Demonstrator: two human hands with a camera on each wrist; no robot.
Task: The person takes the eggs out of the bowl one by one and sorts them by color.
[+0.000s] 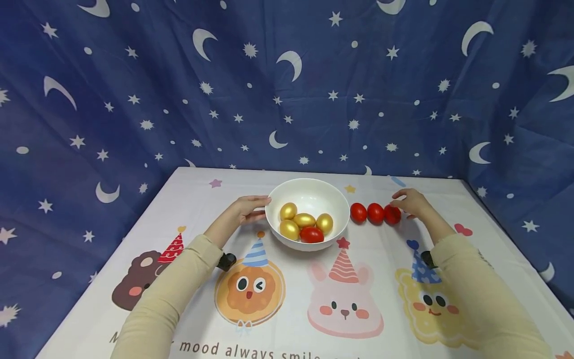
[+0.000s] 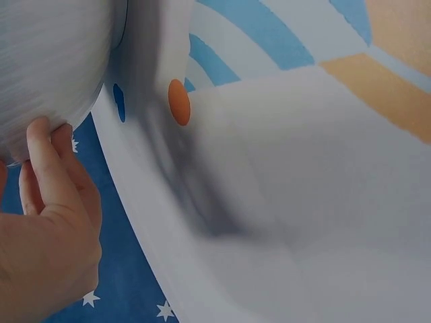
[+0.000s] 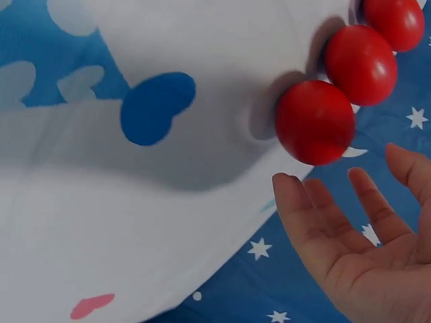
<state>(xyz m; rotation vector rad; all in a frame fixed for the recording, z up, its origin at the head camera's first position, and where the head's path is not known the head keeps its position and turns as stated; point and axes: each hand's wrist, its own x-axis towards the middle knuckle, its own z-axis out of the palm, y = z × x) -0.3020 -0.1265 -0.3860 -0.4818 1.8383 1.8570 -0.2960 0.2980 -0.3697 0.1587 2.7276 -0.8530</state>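
A white bowl (image 1: 309,189) stands on the table, holding several golden eggs (image 1: 289,229) and one red egg (image 1: 311,234). To its right, three red eggs (image 1: 375,213) lie in a row. My left hand (image 1: 248,208) touches the bowl's left outer side with its fingers spread. Its fingertips lie against the curved wall in the left wrist view. My right hand (image 1: 413,203) is at the right end of the row, thumb and fingers apart. In the right wrist view its fingertips (image 3: 288,185) show just beside the nearest red egg (image 3: 315,122), and nothing is in its grasp.
The white tablecloth (image 1: 296,299) carries printed cartoon faces with party hats, stars and lettering. Behind the table's far edge hangs a dark blue curtain (image 1: 251,134) with moons and stars. A small black device (image 1: 226,262) sits by the left wrist.
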